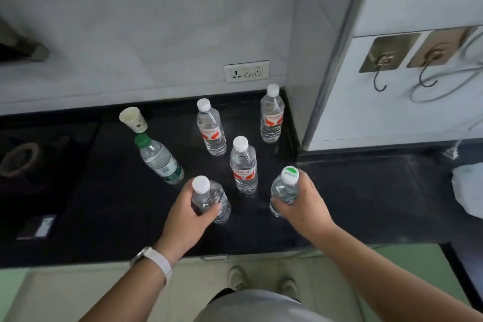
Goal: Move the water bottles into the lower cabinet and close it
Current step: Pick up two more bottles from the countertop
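Now left hand (188, 217) wraps clear white-capped plastic bottle (221, 201), left of red-labelled middle bottle (243, 167); right hand (305, 206) wraps green-lidded clear bottle (285, 191) right of it; likely full, heavyish, thin-walled; grip mid-body.

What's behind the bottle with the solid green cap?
A paper cup on the counter. The cap of the bottle covers the cup's foot, so whether they touch cannot be seen.
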Action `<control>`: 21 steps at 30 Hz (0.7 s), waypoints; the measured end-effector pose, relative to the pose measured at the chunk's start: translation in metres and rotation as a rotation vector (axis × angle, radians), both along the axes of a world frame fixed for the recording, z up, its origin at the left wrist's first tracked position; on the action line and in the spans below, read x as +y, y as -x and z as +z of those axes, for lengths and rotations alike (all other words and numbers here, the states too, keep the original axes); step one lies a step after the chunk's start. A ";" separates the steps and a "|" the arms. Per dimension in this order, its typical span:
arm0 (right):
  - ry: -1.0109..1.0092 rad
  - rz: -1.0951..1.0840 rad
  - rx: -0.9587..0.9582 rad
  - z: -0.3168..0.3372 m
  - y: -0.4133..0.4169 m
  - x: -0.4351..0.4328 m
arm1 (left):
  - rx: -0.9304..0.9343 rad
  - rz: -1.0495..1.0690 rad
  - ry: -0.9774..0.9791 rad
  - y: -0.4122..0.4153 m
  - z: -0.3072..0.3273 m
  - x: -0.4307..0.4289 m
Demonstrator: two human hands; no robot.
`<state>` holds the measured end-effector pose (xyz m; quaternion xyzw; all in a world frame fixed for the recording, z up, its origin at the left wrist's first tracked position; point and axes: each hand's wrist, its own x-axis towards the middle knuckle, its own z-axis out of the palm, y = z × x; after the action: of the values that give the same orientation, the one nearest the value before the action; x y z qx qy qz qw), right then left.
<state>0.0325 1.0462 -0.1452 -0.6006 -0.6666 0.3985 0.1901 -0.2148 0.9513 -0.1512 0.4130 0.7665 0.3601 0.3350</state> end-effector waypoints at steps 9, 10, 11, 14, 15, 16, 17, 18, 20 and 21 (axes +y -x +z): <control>0.116 -0.084 -0.028 -0.001 0.006 -0.002 | -0.022 0.054 -0.076 -0.009 -0.017 0.003; 0.119 -0.095 -0.034 0.001 0.008 -0.003 | -0.015 0.057 -0.080 -0.008 -0.019 0.003; 0.118 -0.109 -0.038 0.002 0.009 -0.003 | -0.005 0.055 -0.086 -0.007 -0.021 0.003; 0.100 -0.138 -0.047 0.001 0.012 -0.003 | 0.008 0.041 -0.111 -0.002 -0.025 0.009; 0.098 -0.141 -0.050 0.001 0.013 -0.002 | 0.013 0.035 -0.107 -0.001 -0.026 0.011; 0.100 -0.144 -0.050 0.000 0.014 -0.001 | 0.023 0.027 -0.102 0.001 -0.027 0.014; 0.101 -0.148 -0.048 -0.001 0.014 -0.001 | 0.031 0.017 -0.102 0.001 -0.026 0.016; 0.097 -0.150 -0.045 -0.001 0.014 -0.001 | 0.037 0.011 -0.105 0.001 -0.024 0.017; 0.090 -0.136 -0.040 0.000 0.016 -0.001 | 0.034 0.019 -0.103 -0.002 -0.020 0.019; 0.087 -0.121 -0.036 0.001 0.016 0.000 | 0.025 0.034 -0.101 -0.003 -0.019 0.018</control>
<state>0.0161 1.0461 -0.1444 -0.6546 -0.6145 0.4040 0.1753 -0.2119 0.9696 -0.1698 0.4208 0.7583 0.3989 0.2979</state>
